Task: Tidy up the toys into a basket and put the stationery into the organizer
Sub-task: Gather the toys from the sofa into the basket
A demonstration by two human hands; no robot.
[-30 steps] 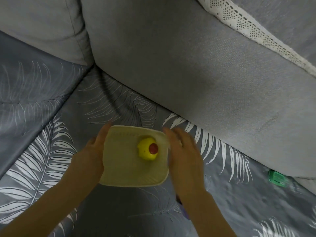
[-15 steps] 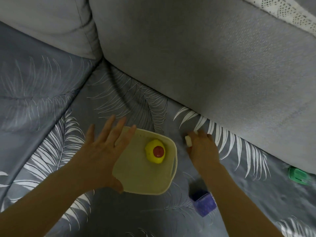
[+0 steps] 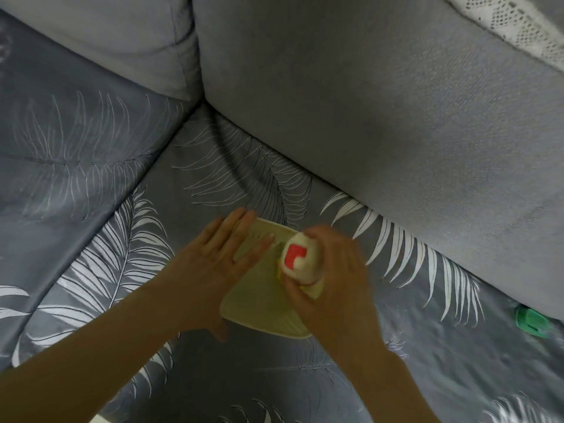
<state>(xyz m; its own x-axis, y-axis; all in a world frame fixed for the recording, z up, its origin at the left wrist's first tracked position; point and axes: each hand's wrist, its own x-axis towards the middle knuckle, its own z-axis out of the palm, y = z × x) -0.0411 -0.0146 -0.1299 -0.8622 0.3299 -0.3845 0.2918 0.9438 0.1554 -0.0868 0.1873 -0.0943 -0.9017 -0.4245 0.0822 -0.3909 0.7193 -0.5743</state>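
Note:
A pale yellow basket [image 3: 259, 309] rests on the sofa seat. My left hand [image 3: 213, 264] lies on its left rim with fingers spread, holding nothing. My right hand [image 3: 332, 288] is over the basket's right side, closed around a cream toy with a red mark [image 3: 297, 257]. Only a sliver of the yellow toy [image 3: 279, 271] inside the basket shows past the cream toy; the rest is hidden by it and my right hand.
A green toy [image 3: 531, 322] lies on the seat at the far right, by the foot of the grey back cushion [image 3: 381, 117]. The seat cover [image 3: 122, 239] is grey with white feather prints. A lace cloth [image 3: 518, 25] drapes over the sofa back.
My right hand picked up the cream toy beside the basket and carried it left over the basket. My left hand shifted onto the basket's left rim. The purple block is out of sight.

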